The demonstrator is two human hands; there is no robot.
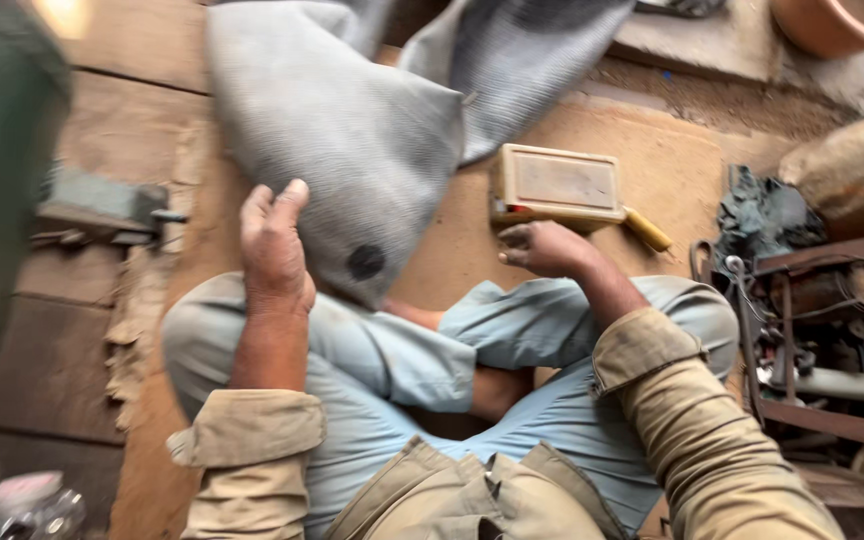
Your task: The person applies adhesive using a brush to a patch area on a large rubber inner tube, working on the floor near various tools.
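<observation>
Your left hand (274,240) is raised over your left knee at about 9 o'clock from the middle of the view, fingers loosely curled and half open, its edge against the grey cloth (352,130) without clearly gripping it. That cloth hangs down from 12 o'clock in two wide folds, and a dark round spot sits near its lower tip, just right of your left hand. Your right hand (544,248) lies at roughly 2 o'clock from your lap, fingers bent downward in a loose fist; whether it pinches anything, you cannot tell from this blurred view. Just above it, touching or nearly so, a flat tan box (558,186) rests on the dusty floor (672,160), with a yellow handle (646,230) poking out at its lower right corner. You sit cross-legged in pale blue trousers. A rusty metal rack (822,330) stands at 3 o'clock.
</observation>
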